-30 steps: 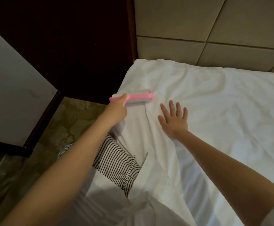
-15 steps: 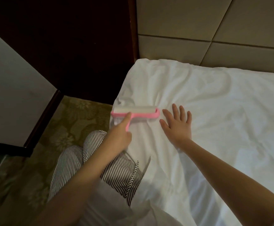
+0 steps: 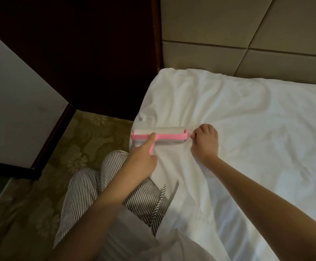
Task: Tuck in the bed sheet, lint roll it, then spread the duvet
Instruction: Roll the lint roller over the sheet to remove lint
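Below the padded headboard, the white bed sheet lies creased over the mattress corner. The lint roller now rests on it near the left edge, drawn back toward me from up by the corner a second ago. My left hand grips its pink handle, forefinger stretched onto the frame, while my right hand, flat and spread before, has curled its fingers into the cloth just beside the roller's right end, which I take as holding the sheet taut for the rolling pass.
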A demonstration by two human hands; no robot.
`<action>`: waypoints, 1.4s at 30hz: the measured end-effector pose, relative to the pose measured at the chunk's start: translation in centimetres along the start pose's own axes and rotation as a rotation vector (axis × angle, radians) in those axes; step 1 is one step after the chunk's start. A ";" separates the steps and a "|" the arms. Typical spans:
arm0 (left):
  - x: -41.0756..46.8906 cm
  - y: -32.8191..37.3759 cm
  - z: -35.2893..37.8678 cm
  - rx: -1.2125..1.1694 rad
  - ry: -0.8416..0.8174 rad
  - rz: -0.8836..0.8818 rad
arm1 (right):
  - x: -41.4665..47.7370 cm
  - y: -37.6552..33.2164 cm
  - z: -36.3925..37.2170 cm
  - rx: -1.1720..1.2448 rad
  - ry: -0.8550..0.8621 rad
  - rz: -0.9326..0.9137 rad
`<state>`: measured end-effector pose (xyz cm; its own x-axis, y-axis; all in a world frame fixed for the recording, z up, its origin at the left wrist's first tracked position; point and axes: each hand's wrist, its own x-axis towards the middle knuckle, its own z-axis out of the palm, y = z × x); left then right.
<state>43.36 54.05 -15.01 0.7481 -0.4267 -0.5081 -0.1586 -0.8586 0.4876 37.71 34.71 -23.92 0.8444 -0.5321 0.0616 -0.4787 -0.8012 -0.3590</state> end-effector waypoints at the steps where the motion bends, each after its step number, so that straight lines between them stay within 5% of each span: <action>1: 0.3 -0.1 -0.1 -0.026 0.009 0.006 | -0.2 0.0 0.0 0.005 -0.009 0.032; 10: 8.3 6.4 -1.6 0.115 0.137 0.109 | -0.8 2.4 -1.7 0.051 0.046 0.127; 18: 7.5 7.4 -2.2 0.137 0.050 0.080 | 3.4 2.0 -3.3 0.252 0.007 0.306; 22: 4.4 4.4 -1.4 0.151 0.022 0.066 | 7.8 0.8 -3.1 0.209 -0.102 0.395; 29: 12.0 7.2 -2.7 0.178 0.099 0.136 | 10.6 0.7 -2.7 -0.094 -0.245 0.340; 42: 9.2 8.3 -1.9 0.311 0.055 0.098 | 8.7 6.2 -2.1 0.336 0.103 0.310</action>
<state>50.13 43.57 -14.27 0.7519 -0.5026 -0.4267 -0.4141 -0.8636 0.2876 41.59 24.55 -23.60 0.6370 -0.7708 -0.0100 -0.5862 -0.4760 -0.6556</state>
